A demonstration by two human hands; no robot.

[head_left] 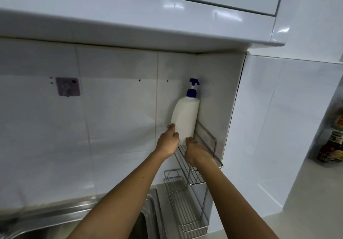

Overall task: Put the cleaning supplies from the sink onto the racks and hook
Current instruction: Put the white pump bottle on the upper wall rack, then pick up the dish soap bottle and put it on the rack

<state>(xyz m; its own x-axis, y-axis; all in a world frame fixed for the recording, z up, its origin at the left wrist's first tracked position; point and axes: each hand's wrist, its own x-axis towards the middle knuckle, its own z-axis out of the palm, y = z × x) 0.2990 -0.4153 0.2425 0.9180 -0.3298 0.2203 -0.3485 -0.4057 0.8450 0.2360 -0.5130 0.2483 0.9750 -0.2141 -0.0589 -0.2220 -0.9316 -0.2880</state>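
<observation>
A tall white pump bottle with a blue pump head stands upright at the inner corner of the upper wire rack, against the tiled wall. My left hand grips the bottle's lower left side. My right hand holds its lower right edge, over the rack. A second, lower wire rack hangs below and holds nothing. A purple adhesive hook is stuck to the tiles at the left, bare.
The steel sink runs along the bottom left; its basin is mostly out of view. A white cabinet overhangs the whole area. At the far right a shelf with jars and bottles stands beyond the wall.
</observation>
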